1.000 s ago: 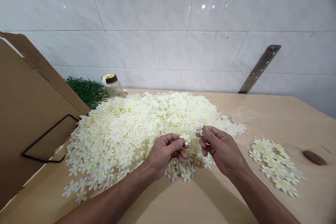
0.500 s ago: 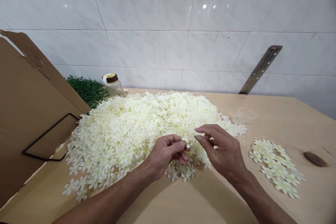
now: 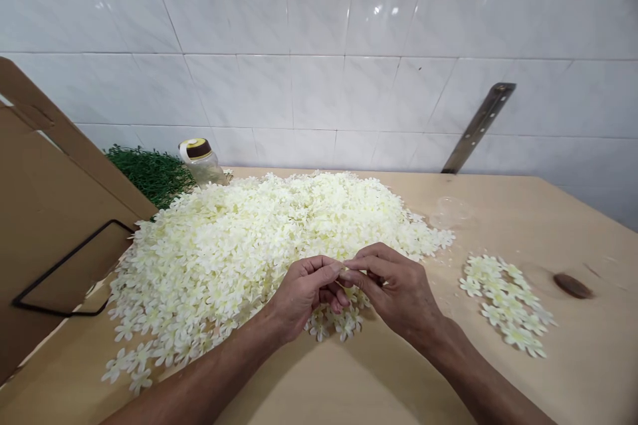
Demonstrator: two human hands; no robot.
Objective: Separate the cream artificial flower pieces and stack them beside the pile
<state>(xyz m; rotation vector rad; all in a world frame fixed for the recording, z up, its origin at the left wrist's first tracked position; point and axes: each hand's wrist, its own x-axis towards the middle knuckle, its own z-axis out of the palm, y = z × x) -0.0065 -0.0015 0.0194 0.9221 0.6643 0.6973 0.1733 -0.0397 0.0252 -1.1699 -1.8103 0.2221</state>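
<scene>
A large heap of white-yellow artificial flowers (image 3: 239, 232) covers the middle and left of the wooden table. At its front edge my left hand (image 3: 312, 289) pinches something small, mostly hidden by the fingertips. My right hand (image 3: 393, 285) meets it there, thumb and forefinger pressed together at the same spot; what they grip, if anything, cannot be made out. Several loose flowers (image 3: 346, 323) lie just below the two hands. To the right, a smaller flat group of the same flowers (image 3: 506, 305) rests on the table.
A cardboard box (image 3: 54, 212) with a black wire frame (image 3: 64, 262) stands at left. Behind the heap are green artificial foliage (image 3: 149, 172) and a bottle with a brown-yellow lid (image 3: 202, 163). A dark oval object (image 3: 573, 285) lies far right; a metal bracket (image 3: 478, 129) leans by the wall.
My right hand has moved left and its fingers have closed at my left fingertips, where a small white flower was visible before. The view has shifted slightly to the right.
</scene>
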